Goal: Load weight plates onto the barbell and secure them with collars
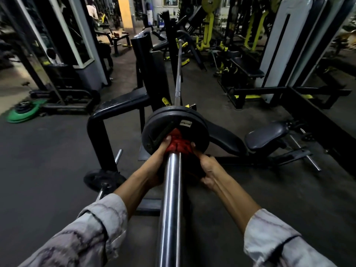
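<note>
Both the left hand (157,160) and right hand (206,166) have fingers curled around the red collar (178,144) against the black plate (173,128); left unlocked, the plate could slide along the barbell sleeve (170,199).

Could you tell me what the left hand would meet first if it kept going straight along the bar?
The left hand, gripping the red collar, would probably press it against the black weight plate just ahead.

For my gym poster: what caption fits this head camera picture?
Both hands, left and right, grip a red collar against black plates on the barbell.
</note>
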